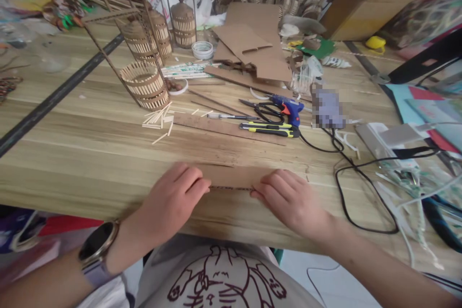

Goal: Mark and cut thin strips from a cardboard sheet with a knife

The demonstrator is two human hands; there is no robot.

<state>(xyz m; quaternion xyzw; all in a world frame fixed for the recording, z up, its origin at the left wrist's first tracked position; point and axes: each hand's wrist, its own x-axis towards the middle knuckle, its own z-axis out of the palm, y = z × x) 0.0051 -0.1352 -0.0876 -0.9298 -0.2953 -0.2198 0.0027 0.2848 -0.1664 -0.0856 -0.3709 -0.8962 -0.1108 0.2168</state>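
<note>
A narrow strip of brown cardboard lies across the front of the table between my two hands. My left hand pinches its left end, fingers on top and thumb at the near edge. At the other end, my right hand grips the strip the same way, fingers curled. Just beyond are a flat cardboard piece, a yellow and black utility knife, a pen, black-handled scissors and a blue glue gun. Short pale wooden sticks lie scattered to the left.
A slatted basket with a tall handle and lidded ones stand at the back left. Cardboard sheets with a knife on them lie at the back. A black cable loops on the right. A cardboard box stands behind.
</note>
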